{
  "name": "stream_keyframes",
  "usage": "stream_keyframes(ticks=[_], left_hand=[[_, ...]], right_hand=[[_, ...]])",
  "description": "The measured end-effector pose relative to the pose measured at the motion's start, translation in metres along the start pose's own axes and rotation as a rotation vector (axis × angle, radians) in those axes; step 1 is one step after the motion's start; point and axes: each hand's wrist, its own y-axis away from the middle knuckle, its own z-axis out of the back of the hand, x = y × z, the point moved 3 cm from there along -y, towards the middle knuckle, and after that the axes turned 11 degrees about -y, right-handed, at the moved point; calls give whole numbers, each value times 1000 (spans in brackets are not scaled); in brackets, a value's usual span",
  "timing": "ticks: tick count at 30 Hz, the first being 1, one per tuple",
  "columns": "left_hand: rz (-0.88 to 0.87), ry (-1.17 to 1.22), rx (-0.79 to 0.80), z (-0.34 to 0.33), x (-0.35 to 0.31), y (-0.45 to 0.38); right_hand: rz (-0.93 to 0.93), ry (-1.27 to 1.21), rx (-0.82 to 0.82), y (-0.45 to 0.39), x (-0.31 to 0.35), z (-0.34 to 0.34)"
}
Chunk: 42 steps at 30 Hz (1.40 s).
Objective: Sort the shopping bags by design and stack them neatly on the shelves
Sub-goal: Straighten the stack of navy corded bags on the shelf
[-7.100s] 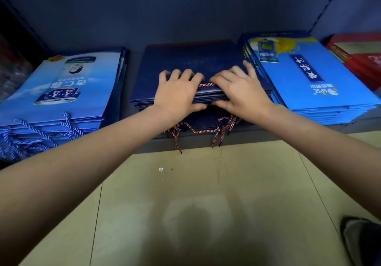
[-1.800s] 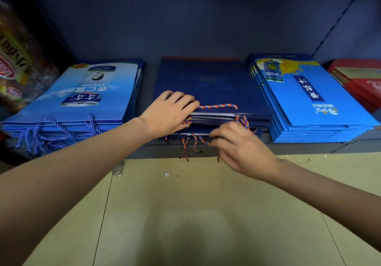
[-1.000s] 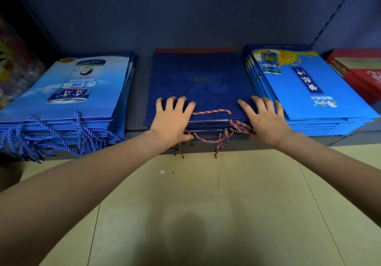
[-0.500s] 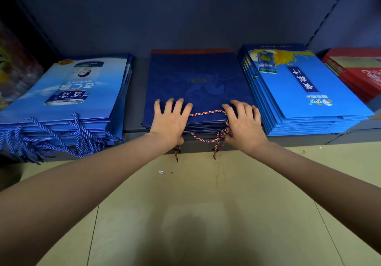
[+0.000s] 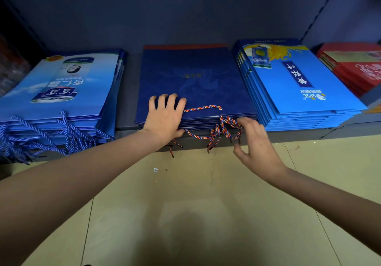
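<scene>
A stack of dark navy shopping bags [image 5: 193,80] lies flat in the middle of the low shelf, its multicoloured cord handles [image 5: 221,129] hanging over the front edge. My left hand [image 5: 165,117] rests flat on the stack's front left corner, fingers spread, thumb under the edge. My right hand [image 5: 254,142] hovers at the front right corner with loosely bent fingers, its fingertips among the hanging cords and gripping nothing. A light blue stack with a milk-can print [image 5: 61,88] sits to the left. A bright blue stack with a yellow splash [image 5: 299,84] sits to the right.
Red bags [image 5: 354,67] are piled at the far right of the shelf. Blue cord handles [image 5: 41,140] spill over the shelf edge at the left. The grey shelf lip [image 5: 299,137] runs along the front, and beige floor tiles [image 5: 195,214] lie below it.
My right hand has lifted off the navy stack and pulled back toward the hanging cords. My left hand stays pressed on the front left corner.
</scene>
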Motion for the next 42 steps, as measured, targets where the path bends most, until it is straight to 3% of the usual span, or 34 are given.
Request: stream_keyframes(ticks=[5,10,16,19,22,24,26,28,32,37,39,42], left_hand=[[-6,-20,-7,1,0,0],[-8,-31,-9,1,-1,1],[-11,-36,-17,0,-1,1],[-13,-31,-25,-1,-2,0],[-12,-21,-21,-1,0,0],[-8,-21,-23,-1,1,-1],[-13,-26,-17,-1,2,-3],[-26,-35,-15,0,3,-5],[-87,-74,-17,5,9,-9],[-195,-141,-105,17,23,-18],[-226,-143,-163,26,32,-21],[-230,-149,-258,37,44,-25]], right_hand=[[-216,-100,31,0,4,-22],[-484,-299,-60,-9,1,-18],[-523,-17,362,6,-14,-42],[-571,24,399,12,-19,-43],[-407,-72,15,1,-8,-21],[-105,-105,-176,-11,8,-5],[221,55,-137,-20,25,-6],[424,381,-6,-22,32,-25],[344,637,84,-24,27,-63],[314,472,42,-29,37,-56],[303,222,-21,-27,42,-42],[45,-338,-51,-32,49,-25]])
